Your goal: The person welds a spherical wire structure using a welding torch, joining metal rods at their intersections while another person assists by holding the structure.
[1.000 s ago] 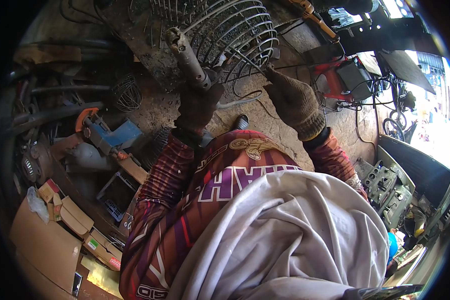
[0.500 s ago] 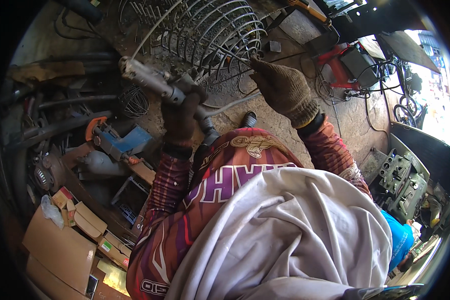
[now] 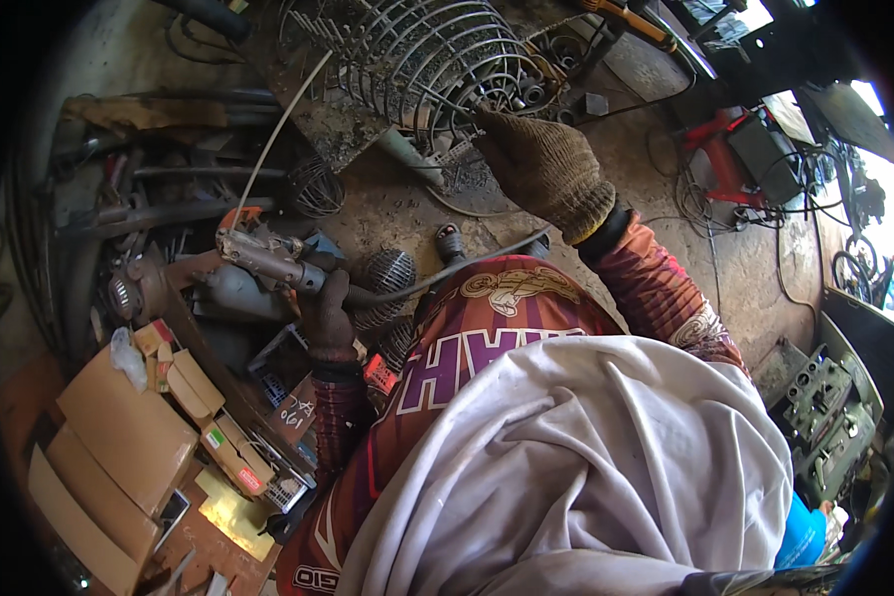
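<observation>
Frame of reference: clock face centred on mid-view.
Left hand (image 3: 325, 320): gloved, at 9 o'clock, wrapped around a cylindrical tool (image 3: 270, 262).
Thin rod (image 3: 276, 139): rises from the tool's far end toward 1 o'clock.
Grey cable (image 3: 467, 263): trails from the left hand toward 2 o'clock.
Right hand (image 3: 551, 171): gloved, at 1 o'clock, fingertips pinching a straight rod (image 3: 441, 96).
Wire cage (image 3: 437, 48): at 12 o'clock, beside the right hand.

Wire cage (image 3: 435, 58) cut by top edge; right fingers (image 3: 499, 137) partly hidden
</observation>
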